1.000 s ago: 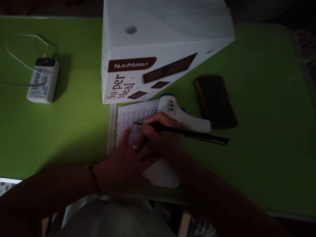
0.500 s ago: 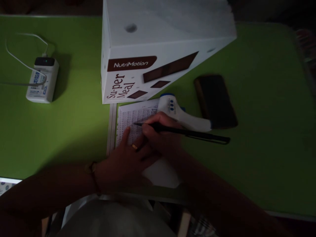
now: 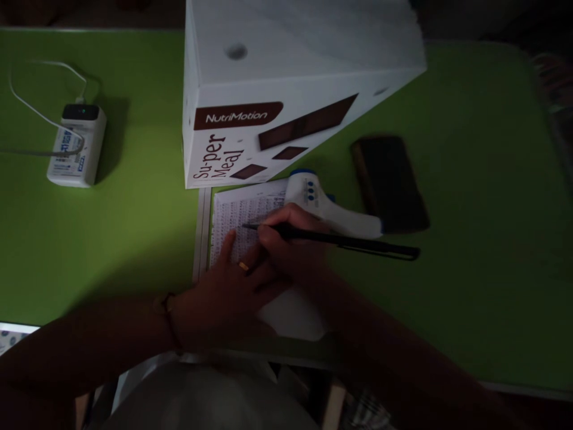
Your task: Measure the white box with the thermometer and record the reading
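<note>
A black pen (image 3: 349, 241) is gripped in my right hand (image 3: 293, 242), its tip at the sheet of paper (image 3: 239, 209). Rows of small printed or written characters cover the upper part of that sheet; both hands hide much of its middle. My left hand (image 3: 233, 286), wearing a ring, lies flat across the paper with its fingers spread, and they partly pass under my right hand. Just beyond my right hand lies a white and blue infrared thermometer (image 3: 331, 209), overlapping the paper's far right corner.
Behind the paper stands a big white box (image 3: 237, 137) marked NutriMotion. A dark phone (image 3: 391, 182) lies right of the thermometer on the green table (image 3: 483, 269). At the left is a white power bank (image 3: 76, 149) with a white cable (image 3: 36, 107) attached.
The pen's back end has swung very slightly to the right, while its tip stays at nearly the same spot. My left hand keeps its place on the paper.
</note>
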`<act>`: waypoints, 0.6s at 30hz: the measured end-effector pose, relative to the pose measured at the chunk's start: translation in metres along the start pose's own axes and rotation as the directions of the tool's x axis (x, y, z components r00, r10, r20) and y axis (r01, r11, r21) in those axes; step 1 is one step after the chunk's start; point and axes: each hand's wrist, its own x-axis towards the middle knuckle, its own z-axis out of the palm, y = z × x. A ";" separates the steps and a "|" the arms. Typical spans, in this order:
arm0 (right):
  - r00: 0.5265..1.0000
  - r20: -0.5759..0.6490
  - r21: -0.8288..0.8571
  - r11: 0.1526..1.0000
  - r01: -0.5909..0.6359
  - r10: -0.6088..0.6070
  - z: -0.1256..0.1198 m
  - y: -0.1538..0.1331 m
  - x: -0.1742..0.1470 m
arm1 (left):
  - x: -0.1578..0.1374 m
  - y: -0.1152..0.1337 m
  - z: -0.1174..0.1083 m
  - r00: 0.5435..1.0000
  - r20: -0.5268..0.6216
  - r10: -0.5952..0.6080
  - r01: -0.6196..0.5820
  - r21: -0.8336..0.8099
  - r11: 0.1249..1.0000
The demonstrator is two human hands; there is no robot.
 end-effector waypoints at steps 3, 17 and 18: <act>1.000 0.002 -0.003 1.000 -0.006 0.006 -0.001 -0.002 0.001 | 0.001 0.001 0.001 1.000 -0.002 -0.009 0.009 -0.007 1.000; 0.996 0.050 -0.020 0.997 -0.068 0.069 -0.006 -0.009 0.000 | -0.001 0.000 0.001 1.000 0.002 -0.003 0.003 -0.024 1.000; 0.997 0.035 -0.014 0.998 -0.069 0.069 -0.005 -0.009 0.000 | 0.000 0.000 0.001 1.000 0.006 -0.002 0.002 -0.022 1.000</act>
